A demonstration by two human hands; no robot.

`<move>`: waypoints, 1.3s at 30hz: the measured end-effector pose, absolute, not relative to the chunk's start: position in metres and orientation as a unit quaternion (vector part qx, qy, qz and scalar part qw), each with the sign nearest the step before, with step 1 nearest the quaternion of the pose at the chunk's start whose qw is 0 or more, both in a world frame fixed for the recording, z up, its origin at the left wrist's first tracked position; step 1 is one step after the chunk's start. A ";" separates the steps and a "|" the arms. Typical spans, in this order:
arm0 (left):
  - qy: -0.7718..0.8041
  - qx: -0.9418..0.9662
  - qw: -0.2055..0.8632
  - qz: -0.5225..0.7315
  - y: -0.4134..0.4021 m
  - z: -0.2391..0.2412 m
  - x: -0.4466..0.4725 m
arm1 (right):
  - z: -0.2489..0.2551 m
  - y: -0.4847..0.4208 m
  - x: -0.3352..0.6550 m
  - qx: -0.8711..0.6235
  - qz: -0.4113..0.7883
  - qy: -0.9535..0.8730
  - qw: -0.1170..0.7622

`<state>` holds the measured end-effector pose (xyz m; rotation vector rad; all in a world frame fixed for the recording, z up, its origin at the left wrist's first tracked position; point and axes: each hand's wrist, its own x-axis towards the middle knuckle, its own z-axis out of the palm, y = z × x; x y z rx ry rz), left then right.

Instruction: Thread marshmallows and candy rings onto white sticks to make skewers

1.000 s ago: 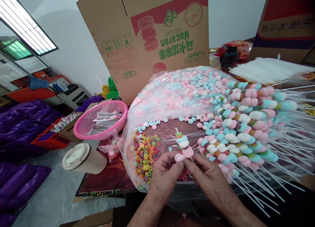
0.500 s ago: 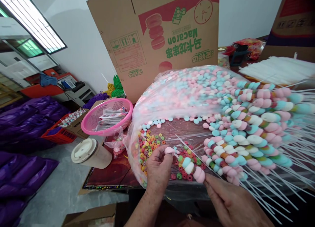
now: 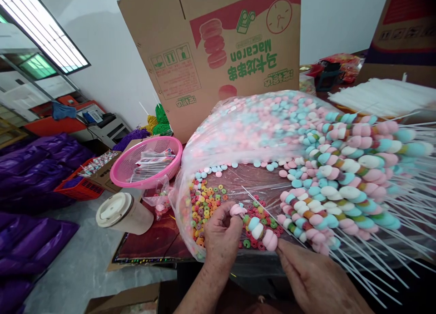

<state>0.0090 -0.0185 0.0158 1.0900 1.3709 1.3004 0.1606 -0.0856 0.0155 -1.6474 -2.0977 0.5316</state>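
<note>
My left hand [image 3: 223,232] pinches a pink marshmallow [image 3: 237,210] between thumb and fingertips, at the upper end of a candy skewer [image 3: 256,228]. Threaded on that skewer are cereal rings and blue, white and pink marshmallows. My right hand [image 3: 311,271] is closed round its lower end, just below the pink marshmallows; the stick there is hidden by the fingers. Beneath both hands lie colourful cereal rings [image 3: 207,205] on clear plastic. Right of them is a large pile of finished-looking marshmallow skewers [image 3: 340,182], their white sticks pointing right.
Behind, a plastic-covered heap of small marshmallows [image 3: 252,123] fronts a cardboard box [image 3: 218,78]. At left stand a pink basket [image 3: 117,175] of printed packets and a lidded cup [image 3: 134,216]. White sticks [image 3: 384,94] lie at the back right; purple bags [image 3: 30,246] cover the floor.
My right hand has brought the skewer slightly left. The pink marshmallow in my left hand now meets the skewer's upper end, where a small gap showed before.
</note>
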 end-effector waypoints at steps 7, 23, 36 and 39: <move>0.572 0.540 0.354 0.506 -0.023 0.006 0.005 | 0.016 -0.086 0.158 -0.608 0.189 -0.739 0.219; 0.499 0.685 0.191 0.496 -0.028 0.002 -0.001 | -0.015 -0.079 0.143 -0.601 0.208 -0.742 0.211; 0.426 0.169 0.730 0.507 -0.004 0.031 0.021 | 0.015 -0.068 0.128 -0.584 0.349 -0.695 0.233; 0.428 0.162 0.700 0.548 -0.005 0.030 0.034 | 0.022 -0.065 0.124 -0.625 0.344 -0.682 0.161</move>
